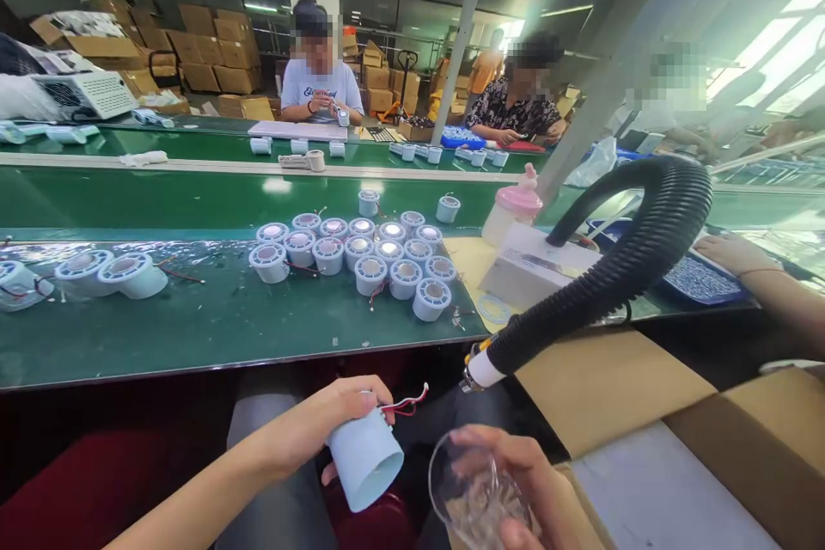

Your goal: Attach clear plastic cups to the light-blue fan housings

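My left hand [328, 425] grips a white cylindrical lamp housing [366, 462] with red and white wires [407, 403] trailing from its top. It is held low, below the table's front edge. My right hand [516, 481] holds a clear round plastic cover [465, 490] just right of the housing. A black corrugated hose [619, 266] with a white nozzle [480, 369] ends a little above both hands. On the green table [212, 326], a cluster of several similar white housings [361, 253] stands ahead of me.
An open cardboard box [676, 438] sits at my right. A white device [534, 271] and a pink-capped bottle [512, 210] stand beside the hose. Two more housings [109, 272] lie at the left. Another person's arm [766, 279] rests at far right. Other people work across the green belt.
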A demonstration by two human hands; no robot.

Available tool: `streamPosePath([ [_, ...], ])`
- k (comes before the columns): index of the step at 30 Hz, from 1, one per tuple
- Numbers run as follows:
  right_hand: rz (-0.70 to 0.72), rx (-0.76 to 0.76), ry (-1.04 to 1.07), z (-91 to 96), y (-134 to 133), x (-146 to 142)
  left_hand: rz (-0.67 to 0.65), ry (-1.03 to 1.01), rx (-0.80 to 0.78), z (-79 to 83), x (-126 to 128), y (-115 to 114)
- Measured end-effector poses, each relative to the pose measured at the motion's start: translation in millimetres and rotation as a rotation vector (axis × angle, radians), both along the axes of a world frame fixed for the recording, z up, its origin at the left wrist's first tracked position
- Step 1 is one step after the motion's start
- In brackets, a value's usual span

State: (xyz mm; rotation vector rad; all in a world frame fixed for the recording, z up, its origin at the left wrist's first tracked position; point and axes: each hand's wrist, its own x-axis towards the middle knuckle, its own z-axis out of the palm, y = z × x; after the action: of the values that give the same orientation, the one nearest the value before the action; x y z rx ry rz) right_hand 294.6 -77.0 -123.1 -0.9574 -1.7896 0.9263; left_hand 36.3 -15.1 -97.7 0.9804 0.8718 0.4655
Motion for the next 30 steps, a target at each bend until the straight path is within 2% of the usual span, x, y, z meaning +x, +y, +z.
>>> streamPosePath([
  [5, -0.012, 0.321, -0.412, 22.3, 12, -3, -0.062, 0.185, 0.077, 6.9, -3, -4],
  [8, -0.024, 0.536, -0.548, 25.7, 17, -11, -0.124, 0.301, 0.312, 9.9, -4, -6],
  [11, -0.035, 0.579, -0.679, 21.3, 20, -23, -0.194, 0.376, 0.515, 13.8, 0, -9],
  [14, 0.001, 0.458, -0.738, 14.2, 23, -31, -0.215, 0.417, 0.575, 17.7, 5, -13],
  [17, 0.082, 0.227, -0.628, 11.5, 24, -34, -0.131, 0.413, 0.612, 15.0, 7, -15],
  [20, 0.072, 0.009, -0.409, 16.6, 24, -34, 0.000, 0.338, 0.571, 2.2, 6, -16],
  [23, -0.012, -0.103, -0.241, 25.5, 24, -35, 0.074, 0.220, 0.566, -14.2, 7, -17],
  [27, -0.057, -0.179, -0.158, 32.3, 24, -38, 0.050, 0.218, 0.687, -24.8, 8, -15],
  [30, -0.089, -0.295, -0.052, 31.3, 24, -39, -0.051, 0.201, 0.693, -23.8, 8, -14],
])
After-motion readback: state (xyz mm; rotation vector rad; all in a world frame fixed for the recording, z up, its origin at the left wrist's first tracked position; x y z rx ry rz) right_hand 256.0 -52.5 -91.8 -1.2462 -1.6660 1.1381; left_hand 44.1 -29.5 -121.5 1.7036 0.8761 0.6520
